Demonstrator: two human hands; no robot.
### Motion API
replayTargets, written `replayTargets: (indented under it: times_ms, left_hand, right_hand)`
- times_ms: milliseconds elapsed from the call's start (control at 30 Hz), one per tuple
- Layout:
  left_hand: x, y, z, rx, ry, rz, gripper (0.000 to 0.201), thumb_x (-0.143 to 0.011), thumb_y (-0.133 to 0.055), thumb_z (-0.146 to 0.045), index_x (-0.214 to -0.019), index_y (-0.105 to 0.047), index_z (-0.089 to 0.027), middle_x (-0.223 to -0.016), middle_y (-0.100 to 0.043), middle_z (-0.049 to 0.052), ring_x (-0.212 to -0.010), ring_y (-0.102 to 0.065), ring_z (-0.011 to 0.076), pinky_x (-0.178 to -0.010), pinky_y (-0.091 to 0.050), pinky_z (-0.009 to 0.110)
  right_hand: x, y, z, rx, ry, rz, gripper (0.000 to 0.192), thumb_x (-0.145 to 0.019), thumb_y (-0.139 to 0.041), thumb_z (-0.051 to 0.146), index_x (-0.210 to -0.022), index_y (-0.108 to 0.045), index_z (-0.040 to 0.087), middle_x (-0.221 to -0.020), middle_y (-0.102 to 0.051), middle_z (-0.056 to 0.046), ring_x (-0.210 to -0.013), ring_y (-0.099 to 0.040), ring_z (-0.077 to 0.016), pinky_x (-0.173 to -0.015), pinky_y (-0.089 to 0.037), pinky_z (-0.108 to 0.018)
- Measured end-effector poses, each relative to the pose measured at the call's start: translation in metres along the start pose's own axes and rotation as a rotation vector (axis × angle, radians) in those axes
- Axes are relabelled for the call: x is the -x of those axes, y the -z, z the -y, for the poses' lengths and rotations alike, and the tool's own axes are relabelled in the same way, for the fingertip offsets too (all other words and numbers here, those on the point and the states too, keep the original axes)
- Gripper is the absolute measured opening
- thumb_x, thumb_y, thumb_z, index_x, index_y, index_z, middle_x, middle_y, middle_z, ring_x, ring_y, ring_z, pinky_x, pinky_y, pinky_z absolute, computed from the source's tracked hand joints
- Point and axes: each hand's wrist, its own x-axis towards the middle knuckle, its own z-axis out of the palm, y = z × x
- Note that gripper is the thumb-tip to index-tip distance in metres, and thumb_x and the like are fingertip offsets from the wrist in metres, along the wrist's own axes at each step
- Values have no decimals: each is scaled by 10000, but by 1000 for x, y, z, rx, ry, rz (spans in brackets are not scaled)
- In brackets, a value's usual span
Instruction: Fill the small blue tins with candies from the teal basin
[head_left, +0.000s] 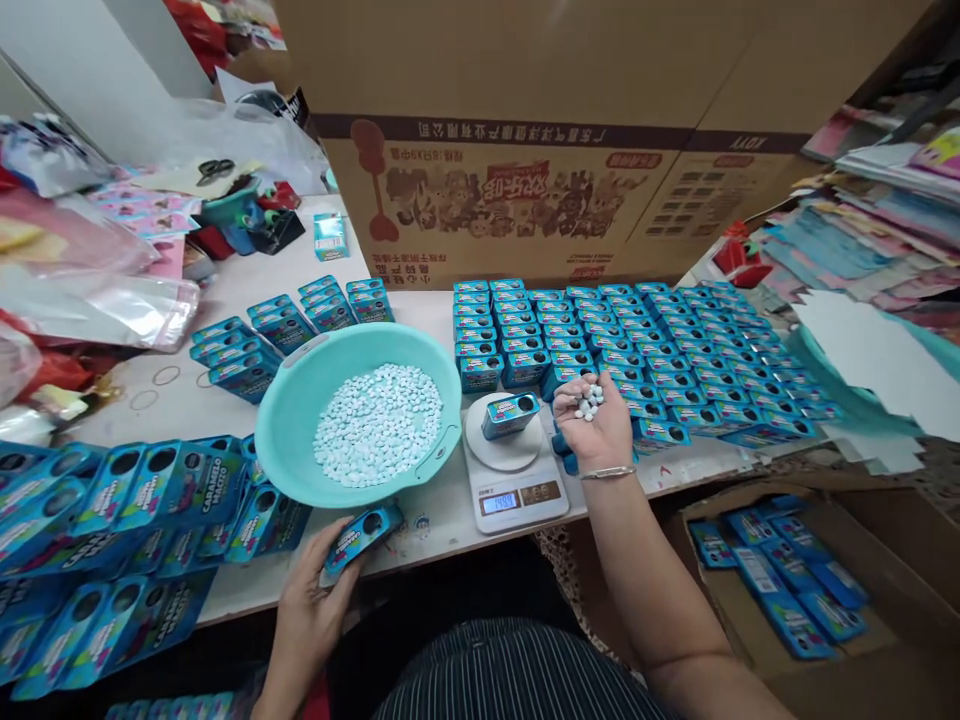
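**White worktable crowded with blue tins**

The white table runs before me, backed by a big cardboard carton. My right hand is raised palm-up just right of the digital scale, wrist bent back, fingers loosely cupped around a small heap of white tablets; a thin bangle circles the wrist. My left hand sits low at the table's near edge, fingers closed around one blue tin, held tilted, its round window facing up. On the scale's platform rests another open tin. Left of it, the teal basin holds a spread of the same tablets. Beyond my right hand stand rows of blue tins; flat blue packs pile up at my left.
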Motion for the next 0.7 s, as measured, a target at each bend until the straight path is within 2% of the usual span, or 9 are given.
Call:
replayTargets:
  times_ms: [100,233,300,400,500,600,700]
  left_hand:
    - [4,7,-13,-113,-40,-84,468,-843,-603,-460,-1235,-572,-205,-1148,-645,104,-1031,-642,272,-906,-531,417]
    - [15,15,-51,-232,-61,-347,392,-830,-661,-375,-1187,-602,-222,-1065,-644,83,-946,-630,247,-951,-496,434]
    - [11,9,-76,-149,-134,-328,369,-835,-662,-316,-1189,-590,-240,-1042,-642,66,-919,-632,229,-907,-521,407]
    - [-20,-22,-112,53,-275,-152,414,-858,-636,-263,-1258,-531,-241,-1113,-638,73,-1004,-633,228,-888,-545,384]
    - [-71,-71,-141,147,-331,-38,489,-885,-598,-278,-1346,-448,-212,-1219,-613,116,-1129,-595,255,-954,-522,427]
    - [-116,-117,-157,118,-317,30,579,-847,-627,-250,-1380,-413,-178,-1317,-556,148,-1245,-512,303,-1044,-442,498]
    - [-140,-147,-161,21,-257,70,546,-785,-697,-242,-1292,-507,-173,-1264,-586,131,-1231,-498,339,-1045,-399,545]
  right_hand:
    - [-3,-8,-3,31,42,-34,358,-915,-569,415,-664,-431,199,-551,-433,70,-487,-469,-67,-432,-432,-160]
    - [-12,-20,-12,87,101,-40,363,-908,-577,435,-671,-441,196,-558,-445,73,-416,-379,-44,-364,-338,-141]
    - [-18,-24,-17,135,131,-21,372,-905,-578,447,-669,-438,196,-544,-421,81,-390,-336,-36,-340,-284,-138]
    - [-25,-27,-25,241,188,10,399,-878,-603,486,-659,-432,199,-529,-385,90,-383,-313,-35,-337,-263,-145]
    - [-28,-27,-32,338,256,15,430,-832,-643,535,-654,-440,200,-537,-394,86,-410,-349,-42,-374,-320,-154]
    - [-27,-27,-35,398,308,21,445,-802,-666,556,-641,-451,201,-535,-401,80,-448,-405,-57,-426,-388,-172]
    - [-24,-26,-37,445,335,34,420,-791,-686,526,-628,-472,202,-530,-412,75,-479,-456,-77,-486,-453,-205]
